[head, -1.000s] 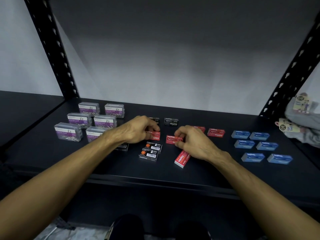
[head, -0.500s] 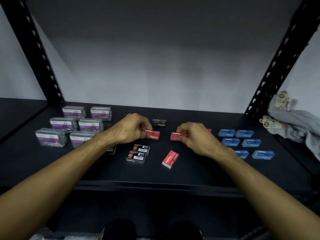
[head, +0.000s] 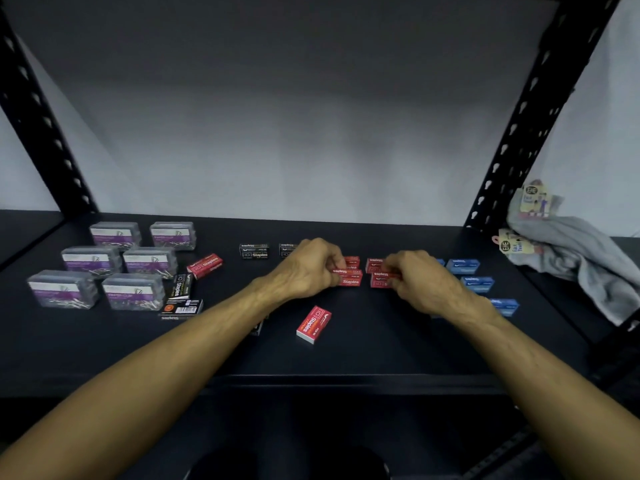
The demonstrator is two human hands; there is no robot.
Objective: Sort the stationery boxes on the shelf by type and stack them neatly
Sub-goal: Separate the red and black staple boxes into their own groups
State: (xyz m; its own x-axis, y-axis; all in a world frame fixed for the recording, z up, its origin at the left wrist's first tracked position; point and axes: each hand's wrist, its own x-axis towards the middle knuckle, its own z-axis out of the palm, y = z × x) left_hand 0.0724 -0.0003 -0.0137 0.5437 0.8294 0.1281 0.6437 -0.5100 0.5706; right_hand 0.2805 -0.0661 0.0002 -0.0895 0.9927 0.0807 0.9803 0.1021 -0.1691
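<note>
Both hands work at mid-shelf on red staple boxes. My left hand (head: 308,268) pinches one red staple box (head: 349,277), which sits against another red box behind it. My right hand (head: 420,284) pinches a second red box (head: 381,279), also next to one behind it. Another red box (head: 314,324) lies loose in front, and one more (head: 205,266) lies tilted near the clear paper-clip boxes (head: 133,292) at the left. Black staple boxes (head: 254,251) lie behind and left of my left hand. Blue boxes (head: 478,284) stand at the right, partly hidden by my right hand.
The dark shelf board (head: 363,358) ends in a front edge near me. Black perforated uprights (head: 519,133) rise at both back corners. A grey cloth with paper tags (head: 568,258) lies on the neighbouring shelf to the right.
Both hands have carried their red boxes rightward and set them beside the red boxes at mid-shelf. The camera swung left, bringing a red box by the paper-clip boxes into sight.
</note>
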